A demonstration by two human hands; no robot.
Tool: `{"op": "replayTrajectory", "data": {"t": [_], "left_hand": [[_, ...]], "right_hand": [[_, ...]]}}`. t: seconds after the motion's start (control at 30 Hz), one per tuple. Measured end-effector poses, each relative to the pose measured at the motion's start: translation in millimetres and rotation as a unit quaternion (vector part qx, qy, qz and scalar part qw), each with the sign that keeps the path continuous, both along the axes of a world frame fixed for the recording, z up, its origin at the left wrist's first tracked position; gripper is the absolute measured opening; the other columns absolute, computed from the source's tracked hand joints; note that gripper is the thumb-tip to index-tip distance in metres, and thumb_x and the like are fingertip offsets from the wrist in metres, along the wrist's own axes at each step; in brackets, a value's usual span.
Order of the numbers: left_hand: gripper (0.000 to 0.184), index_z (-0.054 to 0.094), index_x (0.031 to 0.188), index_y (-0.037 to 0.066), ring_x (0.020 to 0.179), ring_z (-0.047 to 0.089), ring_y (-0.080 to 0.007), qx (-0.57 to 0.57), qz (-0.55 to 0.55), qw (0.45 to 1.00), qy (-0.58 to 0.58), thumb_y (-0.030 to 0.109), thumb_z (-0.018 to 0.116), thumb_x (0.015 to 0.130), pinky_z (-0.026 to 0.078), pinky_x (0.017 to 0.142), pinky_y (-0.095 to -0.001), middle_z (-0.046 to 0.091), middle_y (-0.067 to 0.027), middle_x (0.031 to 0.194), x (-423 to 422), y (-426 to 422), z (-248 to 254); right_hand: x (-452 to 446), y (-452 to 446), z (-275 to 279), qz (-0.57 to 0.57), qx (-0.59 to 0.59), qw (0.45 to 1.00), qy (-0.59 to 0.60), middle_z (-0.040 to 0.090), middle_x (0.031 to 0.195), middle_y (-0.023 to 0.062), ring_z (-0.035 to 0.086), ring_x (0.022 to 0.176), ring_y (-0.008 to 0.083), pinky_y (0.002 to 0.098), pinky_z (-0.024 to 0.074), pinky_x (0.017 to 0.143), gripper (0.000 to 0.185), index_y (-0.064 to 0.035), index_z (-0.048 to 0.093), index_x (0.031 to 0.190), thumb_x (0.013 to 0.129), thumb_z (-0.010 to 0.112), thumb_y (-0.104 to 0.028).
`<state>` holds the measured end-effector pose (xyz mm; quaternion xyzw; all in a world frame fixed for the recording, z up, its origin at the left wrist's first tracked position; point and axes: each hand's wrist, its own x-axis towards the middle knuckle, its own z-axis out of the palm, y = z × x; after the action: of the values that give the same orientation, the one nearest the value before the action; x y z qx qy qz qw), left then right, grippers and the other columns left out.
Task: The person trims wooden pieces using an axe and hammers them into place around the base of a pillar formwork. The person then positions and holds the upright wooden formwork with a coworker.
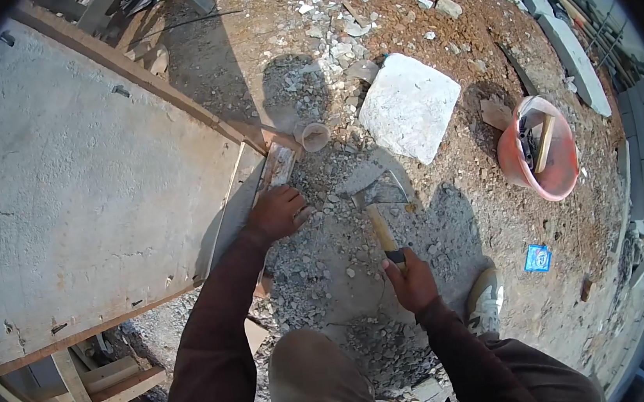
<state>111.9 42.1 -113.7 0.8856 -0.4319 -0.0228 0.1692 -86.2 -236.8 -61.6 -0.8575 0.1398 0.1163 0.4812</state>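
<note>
My right hand (413, 282) is wrapped round the wooden handle of a hammer (382, 228), whose metal head points up and away over the gravel. My left hand (276, 213) rests with bent fingers on the near part of a short, pale-stained wooden piece (279, 164), beside the corner of a large grey panel (85, 187). Whether its fingers grip the wood or only lie on it is hidden by the hand. Just past the wooden piece lies a small round cup-like object (315, 136).
A white block (411, 108) lies ahead on the rubble. To the right stands a red bucket (513, 153) with a wooden-handled tool inside. A blue packet (537, 257) is near my shoe (486, 298). Timber pieces (77, 387) lie at the lower left.
</note>
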Motion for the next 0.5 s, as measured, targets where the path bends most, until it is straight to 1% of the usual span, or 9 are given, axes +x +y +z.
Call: {"op": "replayTrajectory", "data": {"t": [0.07,0.1,0.17,0.27,0.3,0.37,0.47,0.5], "left_hand": [[0.019,0.062,0.085,0.008,0.091,0.058,-0.0270,-0.019,-0.019,0.999,-0.026,0.023,0.073,0.084,0.048,0.082,-0.0411,0.059,-0.0066,0.090,18,2,-14],[0.019,0.061,0.082,0.008,0.089,0.058,-0.0269,-0.022,-0.031,0.999,-0.024,0.022,0.073,0.084,0.048,0.081,-0.0410,0.058,-0.0066,0.086,12,5,-17],[0.018,0.061,0.082,0.009,0.088,0.058,-0.0264,0.010,-0.041,0.998,-0.037,0.022,0.073,0.084,0.048,0.080,-0.0409,0.058,-0.0063,0.086,15,3,-17],[0.018,0.060,0.082,0.010,0.087,0.058,-0.0256,0.040,-0.064,0.995,-0.059,0.022,0.073,0.084,0.047,0.078,-0.0404,0.058,-0.0057,0.086,16,-3,-12],[0.018,0.060,0.083,0.010,0.087,0.058,-0.0253,0.049,-0.070,0.994,-0.064,0.022,0.074,0.084,0.047,0.078,-0.0402,0.058,-0.0055,0.086,15,-2,-10],[0.017,0.061,0.083,0.010,0.086,0.058,-0.0252,0.061,-0.078,0.993,-0.058,0.022,0.073,0.084,0.047,0.078,-0.0398,0.058,-0.0053,0.086,16,-3,-8],[0.016,0.061,0.083,0.011,0.085,0.058,-0.0253,0.061,-0.062,0.996,-0.037,0.022,0.073,0.084,0.047,0.077,-0.0395,0.058,-0.0052,0.086,18,-6,-9],[0.016,0.061,0.083,0.011,0.084,0.058,-0.0254,0.061,-0.051,0.997,-0.026,0.022,0.072,0.084,0.047,0.077,-0.0394,0.058,-0.0052,0.086,17,-4,-9]], "right_hand": [[9,-9,1,-0.019,0.018,0.999,-0.026,0.066,0.072,0.0223,0.067,0.072,0.0440,0.0478,0.0499,0.060,0.032,-0.0014,0.056,0.100,0.096,0.064,-0.032],[5,-7,5,-0.027,0.029,0.999,0.003,0.065,0.071,0.0216,0.067,0.071,0.0426,0.0469,0.0498,0.059,0.031,-0.0013,0.056,0.100,0.096,0.063,-0.032],[28,-10,6,-0.040,0.048,0.998,0.026,0.065,0.068,0.0202,0.068,0.068,0.0396,0.0452,0.0497,0.058,0.030,-0.0013,0.056,0.099,0.097,0.062,-0.031],[43,1,-22,-0.060,0.156,0.986,0.027,0.063,0.067,0.0128,0.066,0.058,0.0287,0.0389,0.0502,0.054,0.027,-0.0036,0.054,0.099,0.100,0.057,-0.030],[48,9,-26,-0.086,0.238,0.966,0.059,0.061,0.067,0.0099,0.064,0.056,0.0248,0.0365,0.0501,0.053,0.026,-0.0049,0.053,0.099,0.101,0.056,-0.030],[66,30,-21,-0.134,0.391,0.903,0.119,0.057,0.067,0.0040,0.059,0.051,0.0169,0.0318,0.0497,0.051,0.024,-0.0075,0.051,0.100,0.103,0.052,-0.031],[82,60,-8,-0.273,0.519,0.802,0.110,0.054,0.073,0.0007,0.055,0.052,0.0130,0.0290,0.0499,0.049,0.020,-0.0102,0.049,0.101,0.105,0.047,-0.030],[88,66,0,-0.306,0.540,0.775,0.122,0.054,0.074,0.0014,0.056,0.054,0.0134,0.0300,0.0502,0.050,0.020,-0.0101,0.049,0.102,0.105,0.047,-0.030]]}}
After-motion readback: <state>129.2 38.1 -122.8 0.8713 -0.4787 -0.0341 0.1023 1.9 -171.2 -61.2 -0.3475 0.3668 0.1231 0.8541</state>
